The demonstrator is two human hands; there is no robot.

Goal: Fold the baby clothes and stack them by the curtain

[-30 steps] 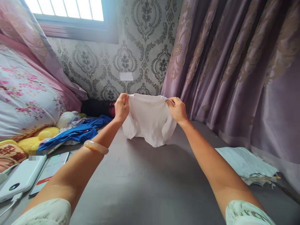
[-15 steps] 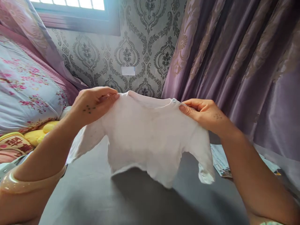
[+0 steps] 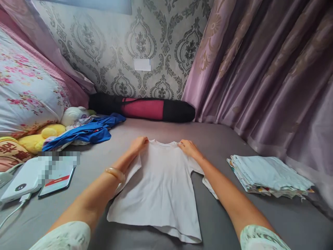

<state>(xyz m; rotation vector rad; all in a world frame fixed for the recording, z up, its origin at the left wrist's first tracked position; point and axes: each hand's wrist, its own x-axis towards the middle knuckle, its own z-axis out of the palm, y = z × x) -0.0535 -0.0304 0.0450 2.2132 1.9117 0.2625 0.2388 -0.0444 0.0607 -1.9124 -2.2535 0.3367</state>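
A small white long-sleeved shirt (image 3: 161, 187) lies spread on the grey bed sheet, its neckline at the far side and its hem toward me. My left hand (image 3: 139, 144) pinches the shirt's left shoulder beside the collar. At the other shoulder, my right hand (image 3: 189, 148) is closed on the cloth near the neckline. Both sleeves rest partly under or behind my forearms. The lower hem is slightly uneven, with a back layer showing below the front one.
Folded cloths (image 3: 270, 175) are stacked at right. At left are a phone (image 3: 58, 178), a white power bank (image 3: 26, 177) with cable, blue clothing (image 3: 88, 133) and yellow plush (image 3: 32, 142). A black-and-pink roll bag (image 3: 145, 108) lies along the wall.
The shirt, earlier held up in the air by its shoulders, has come down onto the bed and lies flatter. Both hands have moved down and away, still gripping the shoulders.
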